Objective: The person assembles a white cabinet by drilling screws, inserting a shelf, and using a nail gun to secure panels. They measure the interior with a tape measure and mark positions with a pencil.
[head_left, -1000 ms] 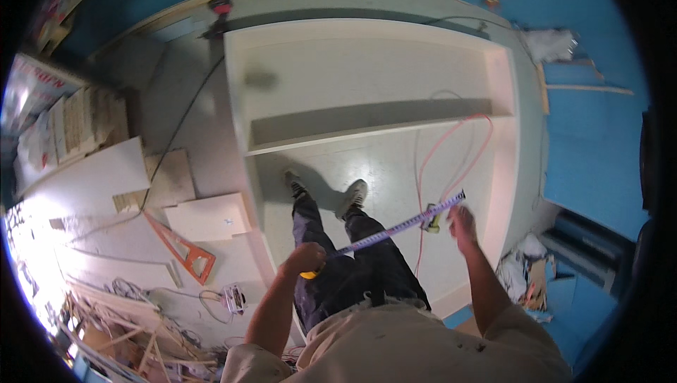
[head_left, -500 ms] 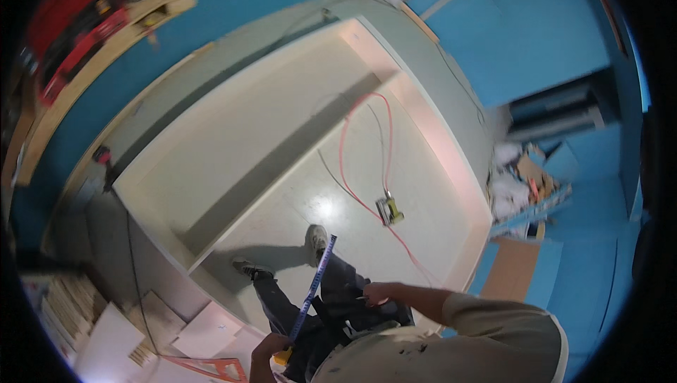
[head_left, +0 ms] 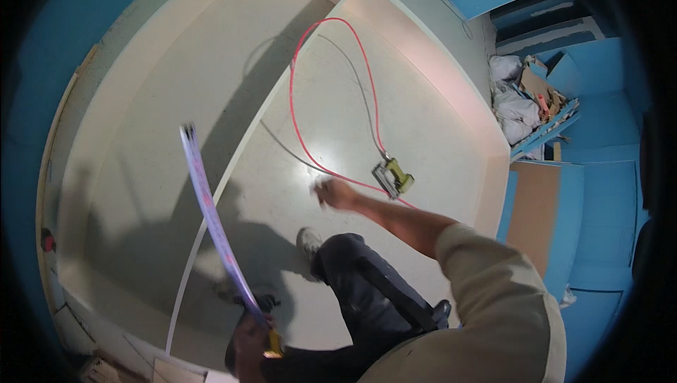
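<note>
Yellow tape measure (head_left: 274, 345) slants its long blade (head_left: 214, 221) up-left.

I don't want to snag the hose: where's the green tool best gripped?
Probably by its thick green body, coming from the right: the metal part lies along its left, and the red hose joins its far end.

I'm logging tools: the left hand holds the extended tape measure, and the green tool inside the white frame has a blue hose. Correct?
The hose is red, not blue, in the head view; the left hand does hold the extended tape measure, and the green tool lies inside the white frame.
</note>
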### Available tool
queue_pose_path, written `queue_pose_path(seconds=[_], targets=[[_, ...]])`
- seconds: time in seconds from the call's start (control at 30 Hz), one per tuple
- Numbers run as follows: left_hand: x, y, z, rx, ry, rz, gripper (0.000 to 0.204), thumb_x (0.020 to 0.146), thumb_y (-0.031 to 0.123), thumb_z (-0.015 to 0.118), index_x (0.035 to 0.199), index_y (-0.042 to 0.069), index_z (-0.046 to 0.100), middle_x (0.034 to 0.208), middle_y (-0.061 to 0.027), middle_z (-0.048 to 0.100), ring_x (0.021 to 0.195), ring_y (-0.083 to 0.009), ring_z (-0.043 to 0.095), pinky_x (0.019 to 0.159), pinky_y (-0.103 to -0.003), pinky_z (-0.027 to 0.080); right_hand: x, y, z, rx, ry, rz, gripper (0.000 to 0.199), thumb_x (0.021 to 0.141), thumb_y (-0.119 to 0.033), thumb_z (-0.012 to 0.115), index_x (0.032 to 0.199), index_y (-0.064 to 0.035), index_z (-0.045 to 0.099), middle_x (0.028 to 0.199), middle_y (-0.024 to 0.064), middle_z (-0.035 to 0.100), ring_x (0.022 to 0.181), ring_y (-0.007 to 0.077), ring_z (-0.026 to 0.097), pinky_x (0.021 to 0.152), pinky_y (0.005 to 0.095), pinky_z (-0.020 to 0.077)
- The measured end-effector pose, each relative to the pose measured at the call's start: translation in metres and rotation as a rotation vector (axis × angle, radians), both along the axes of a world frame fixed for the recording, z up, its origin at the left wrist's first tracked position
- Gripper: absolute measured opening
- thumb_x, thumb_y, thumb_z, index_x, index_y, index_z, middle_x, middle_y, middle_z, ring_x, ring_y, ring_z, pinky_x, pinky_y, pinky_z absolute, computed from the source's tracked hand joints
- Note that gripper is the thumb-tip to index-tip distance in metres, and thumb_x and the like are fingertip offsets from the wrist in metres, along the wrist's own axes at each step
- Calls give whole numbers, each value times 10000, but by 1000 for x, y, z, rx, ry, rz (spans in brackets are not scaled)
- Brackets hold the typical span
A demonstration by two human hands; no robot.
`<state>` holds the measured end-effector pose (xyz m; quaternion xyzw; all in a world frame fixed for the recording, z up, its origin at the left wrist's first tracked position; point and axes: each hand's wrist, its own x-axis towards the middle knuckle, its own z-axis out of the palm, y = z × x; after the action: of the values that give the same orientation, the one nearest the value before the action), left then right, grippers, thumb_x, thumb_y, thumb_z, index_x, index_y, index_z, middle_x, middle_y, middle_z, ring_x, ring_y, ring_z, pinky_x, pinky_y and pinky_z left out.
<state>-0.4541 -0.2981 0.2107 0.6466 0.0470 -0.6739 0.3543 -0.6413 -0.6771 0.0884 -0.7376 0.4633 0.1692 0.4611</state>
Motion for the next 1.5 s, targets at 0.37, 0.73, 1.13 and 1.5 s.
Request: queue_pose_path(seconds=[0.37, 0.73, 1.13, 1.5], targets=[[110, -100, -94, -290, -1232, 119, 287, 918, 115, 486, 1105, -56, 621, 1073, -169, 613, 921, -243, 629, 792, -341, 506, 144, -247, -202, -388, -317, -610, 288, 930, -290, 529, 849, -17, 573, 715, 176, 640, 596, 285, 655, 602, 403, 530], [58, -57, -22, -124, -1064, 550, 301, 953, 243, 602, 983, -43, 693, 809, -87, 660, 682, -151, 587, 596, -298, 493, -37, 0, -365, 144, 226, 126, 538, 939, -470, 477, 1195, -15, 611, 1200, 251, 588, 1124, 354, 571, 945, 444, 444], [61, -44, -31, 9, -1244, 47, 281, 951, 220, 526, 947, -13, 684, 828, -134, 671, 728, -232, 621, 652, -367, 488, 219, 77, -2, 360, -1029, 136, 218, 943, -218, 586, 1019, -22, 644, 968, 55, 656, 835, 133, 580, 750, 317, 483], [57, -22, -72, 122, -1360, -529, 70, 762, 97, 575, 805, 42, 573, 785, -160, 616, 745, -365, 620, 677, -469, 490, 188, 212, -73, 876, -720, 255, 246, 994, -202, 529, 994, 4, 664, 859, 22, 652, 756, 79, 578, 643, 247, 473]])
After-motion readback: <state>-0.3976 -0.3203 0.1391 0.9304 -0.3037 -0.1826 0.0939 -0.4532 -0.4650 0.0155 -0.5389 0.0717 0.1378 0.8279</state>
